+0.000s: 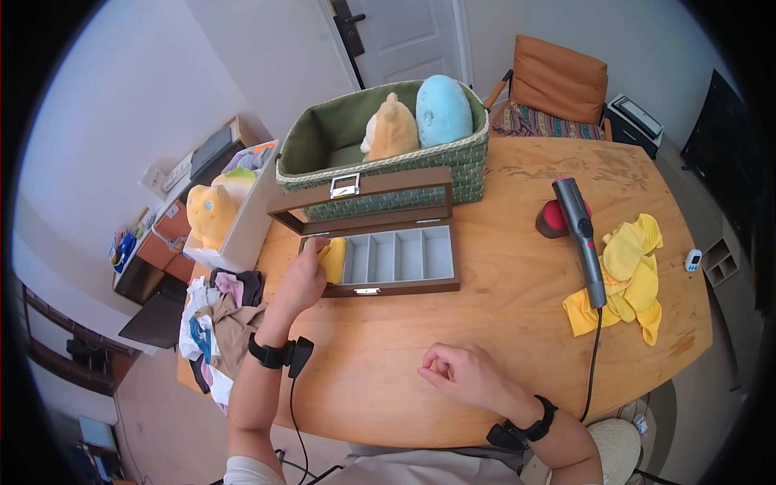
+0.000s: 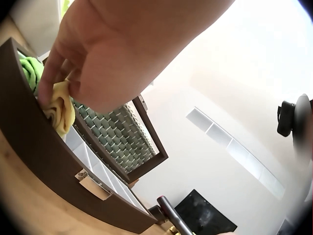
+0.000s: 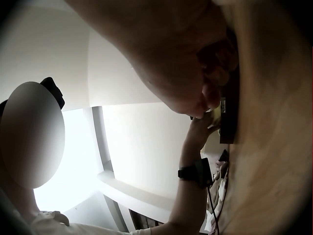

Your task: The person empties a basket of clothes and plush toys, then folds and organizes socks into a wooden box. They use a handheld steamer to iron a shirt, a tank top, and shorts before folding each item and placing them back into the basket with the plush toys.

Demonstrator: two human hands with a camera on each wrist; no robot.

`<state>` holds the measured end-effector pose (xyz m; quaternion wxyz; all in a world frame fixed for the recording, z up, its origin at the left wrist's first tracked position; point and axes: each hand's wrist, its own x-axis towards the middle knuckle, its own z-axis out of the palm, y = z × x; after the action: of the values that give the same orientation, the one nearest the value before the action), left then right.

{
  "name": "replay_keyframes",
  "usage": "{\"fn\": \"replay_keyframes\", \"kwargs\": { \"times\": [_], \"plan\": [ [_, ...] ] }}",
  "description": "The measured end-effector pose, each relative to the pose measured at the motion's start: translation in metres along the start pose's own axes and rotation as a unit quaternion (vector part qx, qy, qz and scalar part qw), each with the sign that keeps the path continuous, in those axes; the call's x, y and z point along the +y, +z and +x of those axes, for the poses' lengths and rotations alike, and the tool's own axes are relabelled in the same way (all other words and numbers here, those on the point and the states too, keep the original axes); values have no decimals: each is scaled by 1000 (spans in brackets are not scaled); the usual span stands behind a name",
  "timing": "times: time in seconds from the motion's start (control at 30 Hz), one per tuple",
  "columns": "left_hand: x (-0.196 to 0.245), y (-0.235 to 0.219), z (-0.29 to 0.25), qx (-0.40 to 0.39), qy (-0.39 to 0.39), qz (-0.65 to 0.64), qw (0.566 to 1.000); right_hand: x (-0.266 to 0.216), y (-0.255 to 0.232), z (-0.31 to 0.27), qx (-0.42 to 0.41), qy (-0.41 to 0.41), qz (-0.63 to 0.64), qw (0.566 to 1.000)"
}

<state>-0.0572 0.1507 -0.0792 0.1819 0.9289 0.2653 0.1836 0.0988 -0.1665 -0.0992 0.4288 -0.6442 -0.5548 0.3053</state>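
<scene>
A brown box (image 1: 400,284) with grey compartments stands on the table, its windowed lid (image 1: 373,194) raised. At its left end my left hand (image 1: 301,279) reaches in. In the left wrist view the fingers of that hand pinch a rolled yellow cloth (image 2: 61,108) set in a compartment, and a green rolled cloth (image 2: 31,71) lies beside it at the end of the box. Several compartments to the right hold nothing. My right hand (image 1: 462,376) is low over the table's front, fingers loosely curled and nothing in them.
Behind the box is a green woven basket (image 1: 461,174) with two plush toys. A white bin (image 1: 257,212) holding a yellow plush and crumpled clothes (image 1: 230,323) sit at left. At right are a corded grey handheld device (image 1: 584,242), yellow clothes (image 1: 630,279) and a small white timer-like gadget (image 1: 693,259).
</scene>
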Motion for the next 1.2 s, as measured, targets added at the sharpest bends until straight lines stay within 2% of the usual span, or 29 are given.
{"fn": "replay_keyframes", "kwargs": {
  "times": [0.1, 0.17, 0.27, 0.33, 0.47, 0.57, 0.63, 0.77, 0.83, 0.87, 0.93, 1.03, 1.13, 1.2],
  "plan": [
    [-15, 1, -1, -14, -4, -37, 999, -1, 1, 0, -2, -2, -1, 1000],
    [-11, -2, 1, -24, -4, -66, 998, 0, 1, 0, -2, -3, -2, 1000],
    [0, -11, 0, -53, -43, -69, 995, 0, 0, -1, -3, -4, -2, 1000],
    [1, -11, -1, -27, -49, 27, 998, -1, 1, 0, -6, -5, 0, 1000],
    [-5, -13, 5, -14, -27, 19, 999, 0, 0, 0, -11, -2, -5, 1000],
    [-3, -17, 8, -48, -36, 59, 996, -1, 0, 0, -10, -4, -7, 1000],
    [-2, -17, 8, 6, -13, 71, 997, -2, -1, 0, -10, -3, -8, 1000],
    [-7, -18, 9, -18, -16, 88, 996, -4, -2, 0, -19, 3, -1, 1000],
    [-10, -16, 5, 1, 86, 138, 987, -5, -2, 0, -17, 1, 0, 1000],
    [-11, -18, 4, 0, 86, 138, 987, -5, -3, 0, -22, 5, 0, 1000],
    [-10, -20, 3, -60, 104, 163, 979, -5, -4, 0, -26, 10, 1, 1000],
    [-14, -16, 1, -39, 106, 144, 983, -5, -3, 0, -27, 4, -5, 1000],
    [-16, -18, 8, -59, 131, 140, 980, -6, -3, -1, -35, 6, -6, 999],
    [-6, -22, 12, -62, 108, 168, 978, -5, -3, 0, -40, -1, -1, 999]
  ]
}}
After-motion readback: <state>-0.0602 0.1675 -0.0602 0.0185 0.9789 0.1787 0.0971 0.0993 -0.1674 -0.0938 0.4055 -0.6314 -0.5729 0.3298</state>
